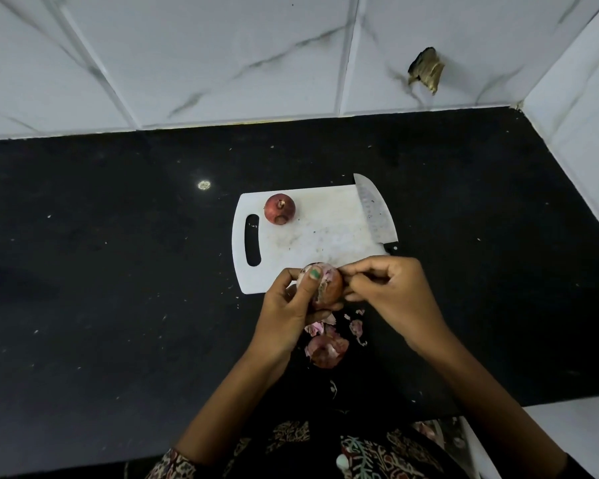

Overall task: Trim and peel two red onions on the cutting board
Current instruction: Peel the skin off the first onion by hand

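Black counter carries a white cutting board, long axis 9-to-3. Left hand grips one onion at the board's 6 o'clock edge; right hand pinches its skin. Second onion sits at 10, stem upward.

Two red onions, one cutting board, one knife, two hands.

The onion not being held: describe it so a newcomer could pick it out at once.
On the black counter lies a white cutting board. Near its handle slot, at the far left corner, sits a whole red onion. Unlike the onion in the hands, nothing touches it and its dark red skin is unpeeled.
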Available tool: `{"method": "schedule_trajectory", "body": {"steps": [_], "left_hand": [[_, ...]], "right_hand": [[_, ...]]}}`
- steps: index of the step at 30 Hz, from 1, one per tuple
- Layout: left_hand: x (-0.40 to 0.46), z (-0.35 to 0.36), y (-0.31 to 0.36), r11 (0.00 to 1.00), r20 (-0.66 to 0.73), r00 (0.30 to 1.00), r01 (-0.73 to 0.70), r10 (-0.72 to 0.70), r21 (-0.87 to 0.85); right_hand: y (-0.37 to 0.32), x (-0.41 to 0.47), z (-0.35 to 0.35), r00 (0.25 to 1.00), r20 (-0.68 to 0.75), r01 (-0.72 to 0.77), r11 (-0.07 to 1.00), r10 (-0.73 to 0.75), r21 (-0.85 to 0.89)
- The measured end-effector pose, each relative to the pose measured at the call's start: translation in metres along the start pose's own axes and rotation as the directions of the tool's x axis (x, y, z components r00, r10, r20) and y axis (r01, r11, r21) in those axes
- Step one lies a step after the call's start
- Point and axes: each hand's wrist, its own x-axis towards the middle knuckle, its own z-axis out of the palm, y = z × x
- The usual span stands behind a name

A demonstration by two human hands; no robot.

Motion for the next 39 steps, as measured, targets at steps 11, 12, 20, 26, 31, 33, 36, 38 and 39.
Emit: {"method": "schedule_trajectory", "body": {"steps": [11,12,20,26,31,33,36,38,39], "left_hand": [[0.001,-0.003,-0.003,1.0,0.026,1.0,-0.014,0.013,0.008],[0.001,-0.003,-0.003,1.0,0.03,1.0,-0.009,0.008,0.008],[0.001,-0.001,-0.003,0.999,0.039,0.999,0.027,-0.026,-0.018],[0.0,-0.002,0.003,0.994,0.021,0.997,0.078,-0.077,-0.078],[0.001,-0.002,0.002,0.995,-0.041,0.998,0.053,-0.057,-0.084],[0.001,-0.001,0.0,0.996,-0.047,0.998,0.039,-0.042,-0.075],[0.002,-0.002,-0.001,0.997,-0.048,0.999,0.015,-0.019,-0.072],[0.002,-0.002,-0.002,0.999,-0.049,0.999,-0.003,0.0,-0.046],[0.002,-0.002,-0.002,0.999,-0.048,0.999,-0.01,0.009,-0.035]], "right_hand": [[-0.002,-0.001,0.003,0.999,0.025,0.038,0.997,-0.036,-0.069],[-0.001,0.0,0.003,0.999,0.008,0.043,0.997,-0.042,-0.068],[0.009,0.002,0.002,0.999,-0.031,-0.024,0.999,0.025,0.035],[0.026,0.004,0.003,0.999,0.015,0.048,0.869,-0.046,-0.492],[0.013,-0.002,0.007,0.997,0.016,0.071,0.942,-0.07,-0.327],[0.003,-0.005,0.008,0.998,0.052,-0.019,0.997,0.023,-0.074],[-0.001,-0.006,0.011,0.996,0.065,-0.067,0.998,0.067,0.002],[-0.002,-0.005,0.012,0.997,0.035,-0.071,0.997,0.07,0.026],[-0.002,-0.004,0.012,0.998,0.02,-0.063,0.998,0.063,0.029]]}}
